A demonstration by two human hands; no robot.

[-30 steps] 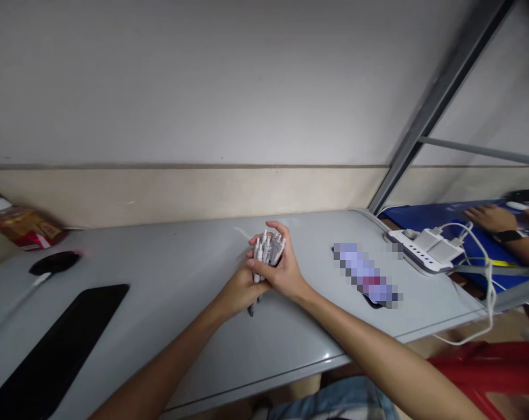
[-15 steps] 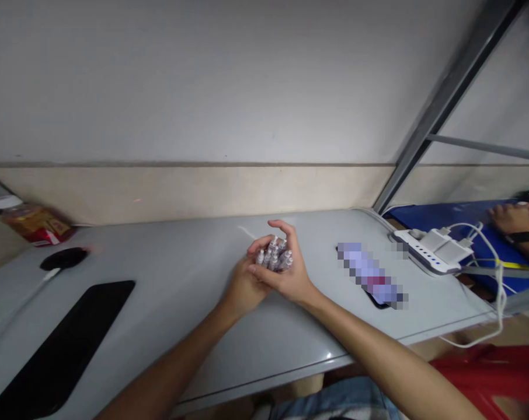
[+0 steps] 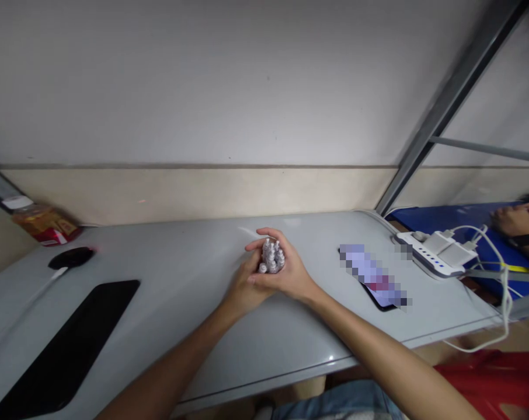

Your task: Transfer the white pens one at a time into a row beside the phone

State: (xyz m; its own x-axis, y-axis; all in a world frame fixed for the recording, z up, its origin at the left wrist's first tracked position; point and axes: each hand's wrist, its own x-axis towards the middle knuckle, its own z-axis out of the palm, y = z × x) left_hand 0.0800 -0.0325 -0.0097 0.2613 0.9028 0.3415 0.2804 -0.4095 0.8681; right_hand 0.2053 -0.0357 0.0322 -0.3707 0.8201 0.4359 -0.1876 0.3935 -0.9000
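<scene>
A bundle of several small, silvery-clear pieces with narrow tips (image 3: 273,255) sits between my two hands, tips pointing up; their exact kind is too small to make out. My right hand (image 3: 294,273) curls around the bundle from the right, its thumb across the front and its fingers arching behind. On the left, my left hand (image 3: 242,286) wraps the bundle's other side and underside, its fingers partly hidden. The two hands touch each other over the grey table (image 3: 181,251).
A phone (image 3: 373,279) with a blurred screen lies to the right, beside a white power strip (image 3: 426,254) with plugs and cables. At left are a black mat (image 3: 76,344), a black disc with a cable (image 3: 70,257) and a bottle (image 3: 45,224). Another person's hands (image 3: 516,221) show far right.
The small pieces have shifted within my hands, one now sitting lower at the front left. My right fingers have reached further left over the top. The view has moved slightly.
</scene>
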